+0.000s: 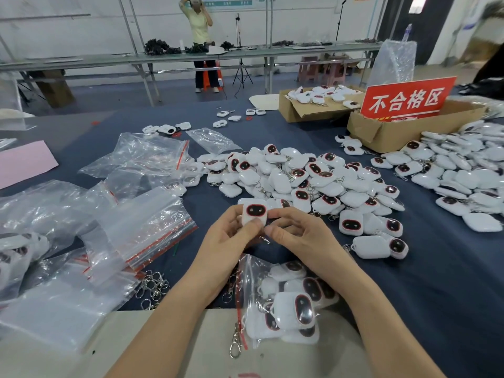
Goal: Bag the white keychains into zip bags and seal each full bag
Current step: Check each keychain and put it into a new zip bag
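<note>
L hand (229, 236) & R hand (297, 236) meet over the blue table cover (436, 282), both holding one white keychain (255, 212) upright, dark red-rimmed face toward the camera. L thumb lies across its lower front w/ fingers curled behind; R index & thumb pinch its right edge and bottom corner. Its metal clasp hangs just below, between the hands. Between the forearms, at the near table edge, lies a zip bag (253, 274) w/ several keychains already inside, red zip strip along its left side; a clasp (236, 342) pokes out past that strip. Can't tell if the strip is pressed closed. Just beyond the hands sits the main pile of keychains (300, 181), some face up, some face down; a second pile (463, 170) spreads at far right. Left of the hands: stack of empty zip bags (147, 227), more crumpled bags behind it, and loose metal clasps (154, 287) near the stack's front corner. Pink sheet (21, 162) at far left. Back right: two cardboard boxes (381, 132), the farther one w/ keychains in it, the nearer one w/ a red sign (406, 98) w/ white characters. A person (200, 28) stands in the background by a long bench.
</note>
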